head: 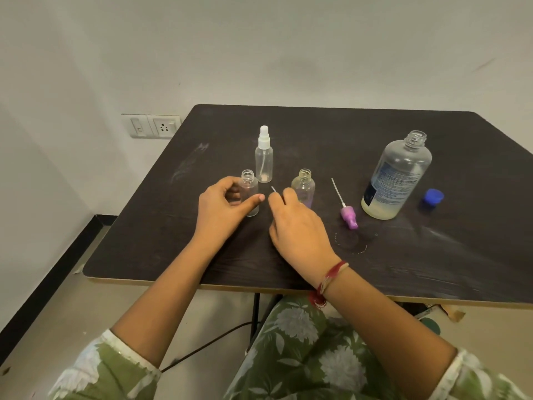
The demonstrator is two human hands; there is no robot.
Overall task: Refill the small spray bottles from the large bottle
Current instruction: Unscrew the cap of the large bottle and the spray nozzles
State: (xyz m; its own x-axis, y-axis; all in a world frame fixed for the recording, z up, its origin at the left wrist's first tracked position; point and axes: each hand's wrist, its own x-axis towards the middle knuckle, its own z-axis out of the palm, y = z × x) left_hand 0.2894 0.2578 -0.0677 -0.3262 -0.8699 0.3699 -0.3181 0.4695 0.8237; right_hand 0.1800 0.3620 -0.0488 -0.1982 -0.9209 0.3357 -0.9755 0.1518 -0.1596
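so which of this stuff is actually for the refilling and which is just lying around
For the job: large bottle, blue cap, capped spray bottle, clear open bottle gripped by left hand, tinted open bottle, purple spray head, thin white tube held in right hand.
Lying about: wall socket, floor cable.

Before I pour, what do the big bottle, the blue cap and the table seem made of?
Big bottle: likely clear plastic, glossy; pale liquid shows through its wall. Blue cap: opaque plastic, probably, smooth. Table: seemingly dark wood-grain laminate, matte, scuffed, over a pale board edge.
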